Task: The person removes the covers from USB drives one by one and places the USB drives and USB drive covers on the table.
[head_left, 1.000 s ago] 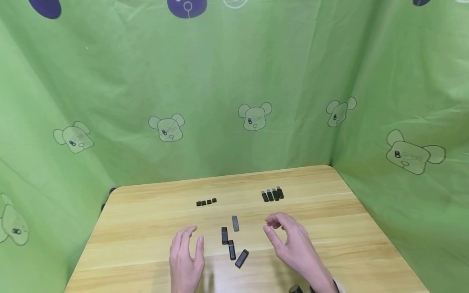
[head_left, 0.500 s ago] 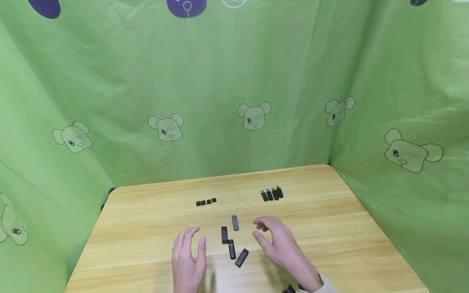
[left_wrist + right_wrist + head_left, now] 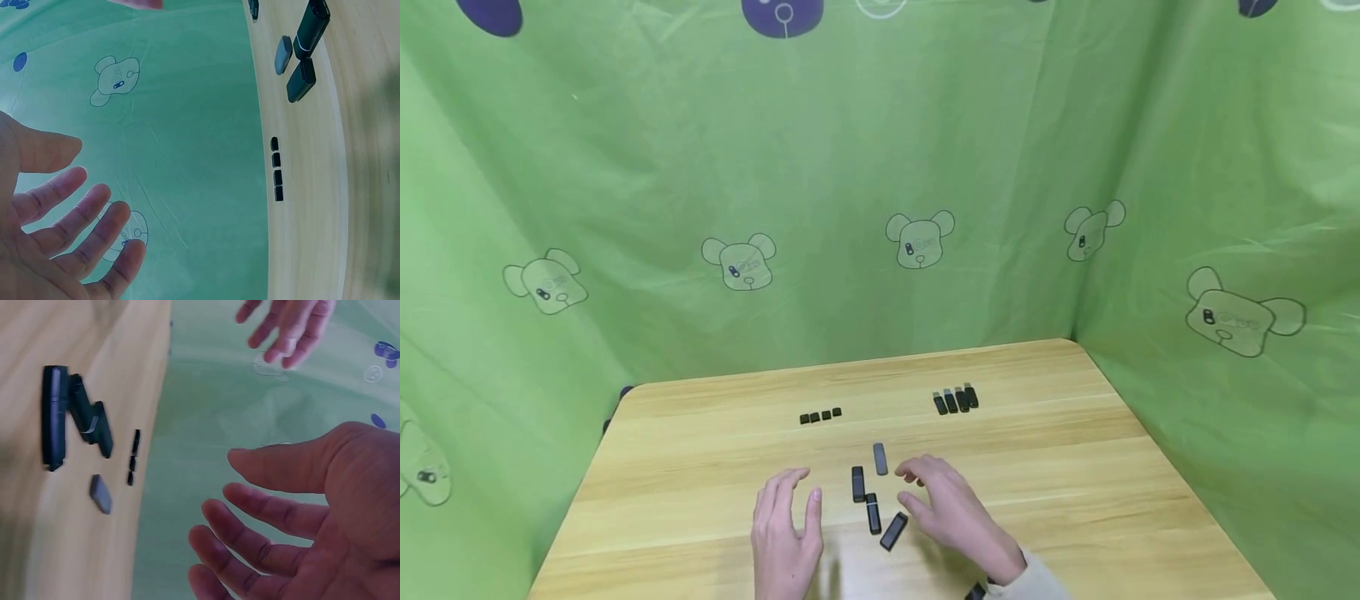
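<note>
My left hand (image 3: 784,537) is held over the near part of the table, left of the loose sticks, its fingers loosely bent around nothing. Opposite it, my right hand (image 3: 951,512) hovers just right of them; the right wrist view shows its thumb and fingers apart with nothing held. Between the hands lie capped USB sticks: a black one (image 3: 858,483), another black one with a light band (image 3: 873,514), and a tilted one (image 3: 893,531) close to the right thumb. Behind them lies a flat grey stick (image 3: 880,459), left of the right fingertips.
Farther back on the wooden table (image 3: 700,467), several small black caps (image 3: 826,415) form a short row at left. Several uncapped USB sticks (image 3: 951,403) stand side by side at back right, connectors pointing away. A green curtain (image 3: 820,167) encloses the table.
My right hand has moved left and slightly nearer, toward the sticks in the middle. The left hand has shifted only slightly right. The sticks and caps lie as before.
</note>
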Tool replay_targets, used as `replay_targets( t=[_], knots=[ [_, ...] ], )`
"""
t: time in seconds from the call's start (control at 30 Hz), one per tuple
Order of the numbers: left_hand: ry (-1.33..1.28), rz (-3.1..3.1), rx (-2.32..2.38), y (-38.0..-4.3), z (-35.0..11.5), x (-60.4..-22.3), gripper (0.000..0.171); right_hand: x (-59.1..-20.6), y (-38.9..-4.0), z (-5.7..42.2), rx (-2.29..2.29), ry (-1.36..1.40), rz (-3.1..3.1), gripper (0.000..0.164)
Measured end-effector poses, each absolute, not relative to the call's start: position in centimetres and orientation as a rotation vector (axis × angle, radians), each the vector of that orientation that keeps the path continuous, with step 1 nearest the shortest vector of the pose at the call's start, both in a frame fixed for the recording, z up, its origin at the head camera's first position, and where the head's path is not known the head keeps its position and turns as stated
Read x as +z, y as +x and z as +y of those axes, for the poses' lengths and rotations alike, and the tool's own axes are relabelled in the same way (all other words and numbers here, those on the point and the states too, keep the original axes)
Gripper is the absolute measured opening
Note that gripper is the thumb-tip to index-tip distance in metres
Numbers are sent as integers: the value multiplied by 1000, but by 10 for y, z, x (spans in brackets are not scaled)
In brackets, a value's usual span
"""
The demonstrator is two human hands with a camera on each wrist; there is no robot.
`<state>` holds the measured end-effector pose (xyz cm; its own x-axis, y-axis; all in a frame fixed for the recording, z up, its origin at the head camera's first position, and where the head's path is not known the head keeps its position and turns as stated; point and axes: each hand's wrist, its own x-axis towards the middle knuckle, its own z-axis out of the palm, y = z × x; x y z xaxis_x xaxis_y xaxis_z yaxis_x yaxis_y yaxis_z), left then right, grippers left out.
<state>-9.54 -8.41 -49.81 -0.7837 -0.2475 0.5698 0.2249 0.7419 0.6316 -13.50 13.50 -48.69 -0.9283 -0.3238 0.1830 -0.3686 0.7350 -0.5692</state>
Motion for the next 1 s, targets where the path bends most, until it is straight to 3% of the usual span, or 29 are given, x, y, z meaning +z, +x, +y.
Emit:
replay_targets(
  t=[0.57,1.0],
  knots=[
    [-3,-2266,-905,-93,-86,-506,26,-517,-136,133,847,718,-3150,37],
    [-13,-2271,-897,-94,-86,-511,25,-536,-132,129,787,847,-3090,20]
  ],
)
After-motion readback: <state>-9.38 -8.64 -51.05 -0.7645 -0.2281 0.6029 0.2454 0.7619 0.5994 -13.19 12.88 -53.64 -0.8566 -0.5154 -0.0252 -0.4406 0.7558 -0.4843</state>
